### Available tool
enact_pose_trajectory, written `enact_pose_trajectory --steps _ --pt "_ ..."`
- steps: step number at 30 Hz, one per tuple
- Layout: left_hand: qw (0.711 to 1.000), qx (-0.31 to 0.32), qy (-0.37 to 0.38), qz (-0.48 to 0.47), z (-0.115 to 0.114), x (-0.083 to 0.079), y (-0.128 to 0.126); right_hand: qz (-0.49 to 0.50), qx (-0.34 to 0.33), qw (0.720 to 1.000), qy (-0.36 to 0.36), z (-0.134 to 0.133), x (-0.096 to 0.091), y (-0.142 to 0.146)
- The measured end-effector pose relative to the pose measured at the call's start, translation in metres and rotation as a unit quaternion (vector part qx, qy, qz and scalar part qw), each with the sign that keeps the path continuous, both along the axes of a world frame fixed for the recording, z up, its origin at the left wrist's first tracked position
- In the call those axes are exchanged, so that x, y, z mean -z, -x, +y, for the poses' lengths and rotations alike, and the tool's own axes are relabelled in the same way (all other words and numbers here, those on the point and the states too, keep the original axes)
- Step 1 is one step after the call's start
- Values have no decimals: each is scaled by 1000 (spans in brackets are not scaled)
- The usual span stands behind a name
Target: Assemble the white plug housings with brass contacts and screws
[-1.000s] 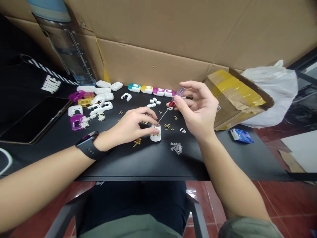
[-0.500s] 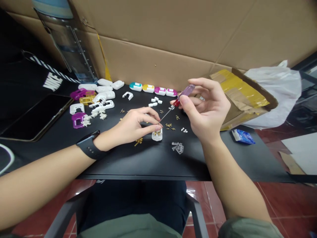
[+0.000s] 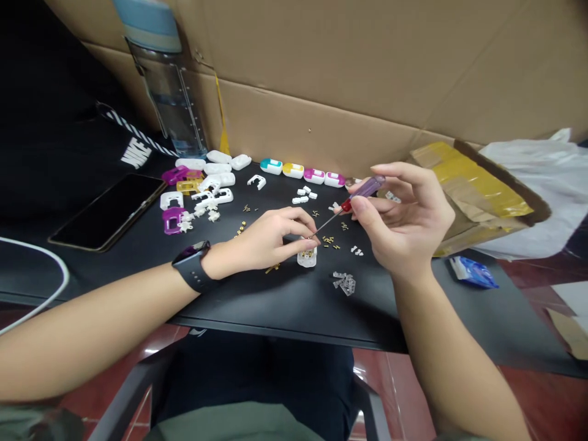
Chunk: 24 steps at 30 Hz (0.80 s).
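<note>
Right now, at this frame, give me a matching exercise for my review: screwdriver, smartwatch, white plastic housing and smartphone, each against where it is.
Things:
1. screwdriver
2. black smartwatch
3. white plastic housing
4. smartphone

Places:
A. on the left wrist
B. lying flat at the far left
C. held in the right hand
D. under the left hand's fingertips

Pairs: 1-C, 2-A, 3-D, 4-B
</note>
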<state>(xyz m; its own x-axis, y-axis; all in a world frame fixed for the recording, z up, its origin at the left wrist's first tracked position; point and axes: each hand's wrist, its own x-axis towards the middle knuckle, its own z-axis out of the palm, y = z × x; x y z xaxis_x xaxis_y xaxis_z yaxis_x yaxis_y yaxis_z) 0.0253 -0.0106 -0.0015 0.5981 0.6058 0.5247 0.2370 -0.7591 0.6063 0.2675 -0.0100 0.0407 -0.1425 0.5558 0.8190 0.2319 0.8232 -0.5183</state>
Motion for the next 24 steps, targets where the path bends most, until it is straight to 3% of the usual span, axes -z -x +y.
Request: enact_pose_trajectory --steps 15,19,24 --pt "999 -8 7 52 2 0 3 -31 -2 999 20 0 2 0" --pt "995 -7 6 102 5 5 4 -42 -2 999 22 2 2 -5" --pt "986 -12 14 165 7 11 6 -27 -6 997 73 -1 -1 -4"
